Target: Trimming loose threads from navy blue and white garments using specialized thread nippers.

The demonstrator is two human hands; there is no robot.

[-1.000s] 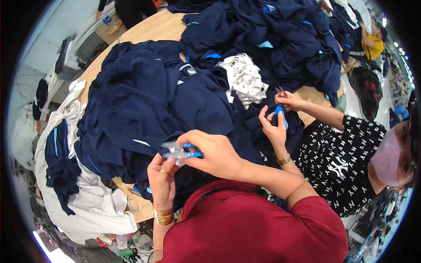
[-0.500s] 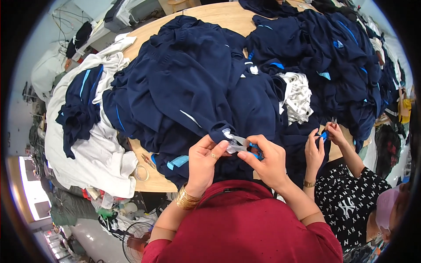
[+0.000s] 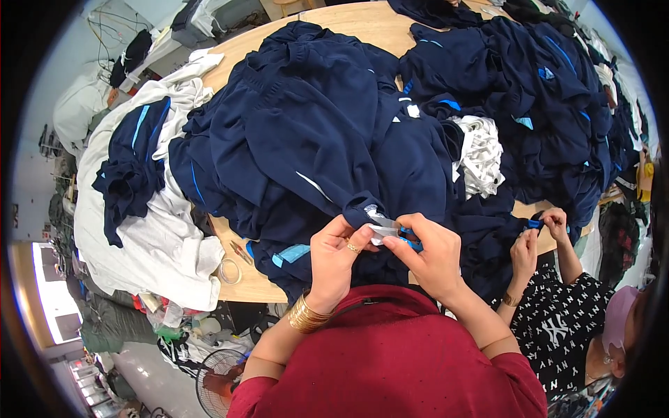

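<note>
A large navy garment (image 3: 306, 125) with a ribbed waistband lies across the table in front of me. My left hand (image 3: 332, 263) is closed, pinching the navy end nearest me, where a white patch (image 3: 374, 212) of inner material shows. In my right hand (image 3: 436, 256) is a pair of small scissors (image 3: 410, 241) with blue handles. Their pale blades point left at the white patch, close to my left fingertips. Whether the blades touch the cloth I cannot tell. My fingers hide part of the handles.
More navy garments (image 3: 488, 76) with light-blue trims are heaped at the right. Beside them sits a bundle of white strips (image 3: 481, 160). White cloth (image 3: 139, 275) covers the table's left end, near a tape ring (image 3: 230, 272). A co-worker's hands (image 3: 526, 254) hold navy cloth at right.
The view has shifted slightly, with my hands still together at the garment's end. The co-worker's hands have moved right and closer to each other.
</note>
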